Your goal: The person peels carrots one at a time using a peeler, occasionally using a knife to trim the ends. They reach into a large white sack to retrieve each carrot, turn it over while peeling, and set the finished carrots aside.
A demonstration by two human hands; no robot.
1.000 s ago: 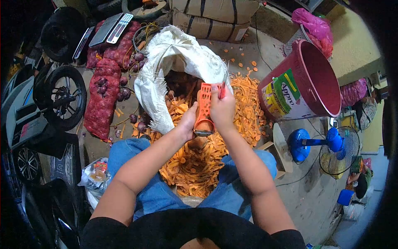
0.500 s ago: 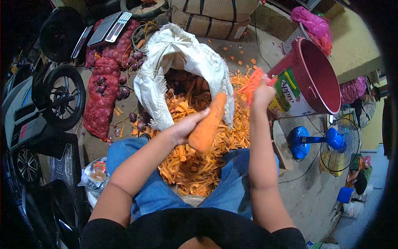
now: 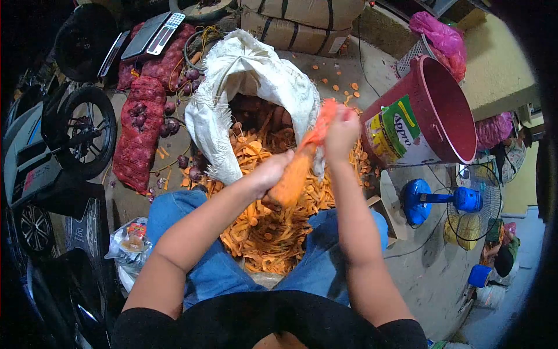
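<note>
My left hand (image 3: 274,173) is closed around the middle of a large orange carrot (image 3: 292,179), held at a slant. In my right hand (image 3: 343,136) is a red-orange peeler (image 3: 323,120), smeared by motion, against the carrot's upper end. Its blade cannot be made out. Below my hands lies a heap of carrot peelings (image 3: 267,244) between my knees. A white woven sack (image 3: 224,122) stands with its mouth open in front of me, with whole carrots (image 3: 279,118) in its dark inside.
At right a red bucket (image 3: 381,107) leans on its side, near a blue fan (image 3: 418,200). Net bags of red onions (image 3: 138,134) and a scale (image 3: 145,43) are at left, beside a motorbike wheel (image 3: 87,134). Cardboard boxes (image 3: 290,35) stand behind the sack.
My right hand has moved left and down, bringing the peeler from beside the bucket onto the carrot. My left hand has shifted slightly left with the carrot.
</note>
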